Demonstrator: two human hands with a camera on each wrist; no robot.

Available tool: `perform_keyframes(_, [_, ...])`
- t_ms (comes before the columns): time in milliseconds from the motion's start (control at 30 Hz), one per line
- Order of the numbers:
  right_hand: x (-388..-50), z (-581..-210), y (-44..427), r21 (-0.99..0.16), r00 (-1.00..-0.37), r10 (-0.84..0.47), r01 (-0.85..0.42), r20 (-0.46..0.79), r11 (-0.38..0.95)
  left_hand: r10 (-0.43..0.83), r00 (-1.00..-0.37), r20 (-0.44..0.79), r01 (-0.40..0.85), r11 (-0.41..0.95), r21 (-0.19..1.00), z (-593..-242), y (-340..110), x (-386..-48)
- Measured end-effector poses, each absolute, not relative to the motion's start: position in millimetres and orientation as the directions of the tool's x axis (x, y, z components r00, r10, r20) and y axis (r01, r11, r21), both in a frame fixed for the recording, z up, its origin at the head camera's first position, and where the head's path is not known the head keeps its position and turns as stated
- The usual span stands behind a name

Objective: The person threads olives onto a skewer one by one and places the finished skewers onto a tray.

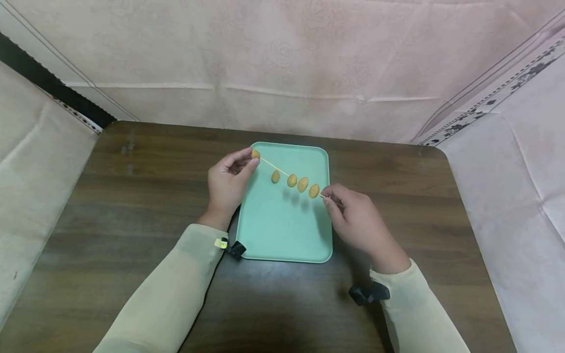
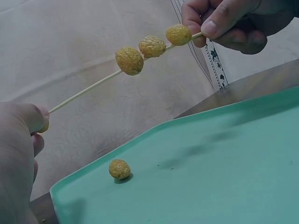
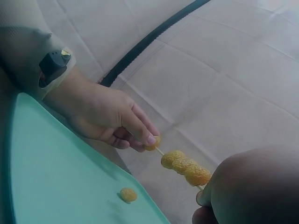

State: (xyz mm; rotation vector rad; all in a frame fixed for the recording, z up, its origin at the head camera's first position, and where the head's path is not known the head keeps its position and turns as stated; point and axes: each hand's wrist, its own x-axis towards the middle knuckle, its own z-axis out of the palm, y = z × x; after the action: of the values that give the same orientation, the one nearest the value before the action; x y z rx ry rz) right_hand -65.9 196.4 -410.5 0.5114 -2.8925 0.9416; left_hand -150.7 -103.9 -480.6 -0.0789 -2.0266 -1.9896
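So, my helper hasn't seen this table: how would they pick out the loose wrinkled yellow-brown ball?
On the brown wooden table lies a mint-green rectangular tray. In its far half, left of centre, sits the small wrinkled yellow-brown ball. Only it rests there; three lookalikes are on a thin pale stick, another in the left hand.

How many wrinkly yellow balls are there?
5: one ball pinched in the left hand, three balls on the stick near the right hand, another ball on the tray.

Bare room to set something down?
Free: rectangular mint plastic tray, near half to its rim; brown wooden table, left of left hand, right of right hand. Crowded: tray's far half, loose wrinkled yellow ball below thin pale wooden skewer.
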Motion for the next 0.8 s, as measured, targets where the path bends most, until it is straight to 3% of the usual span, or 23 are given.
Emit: perform_keyframes(800, [-67.7,-411.1,188.4,-0.546,-0.937,-0.287,-0.348,0.198,0.762,-0.126,-0.932,0.340,0.330,0.091,0.940,-477.1,-100.1,-147.3])
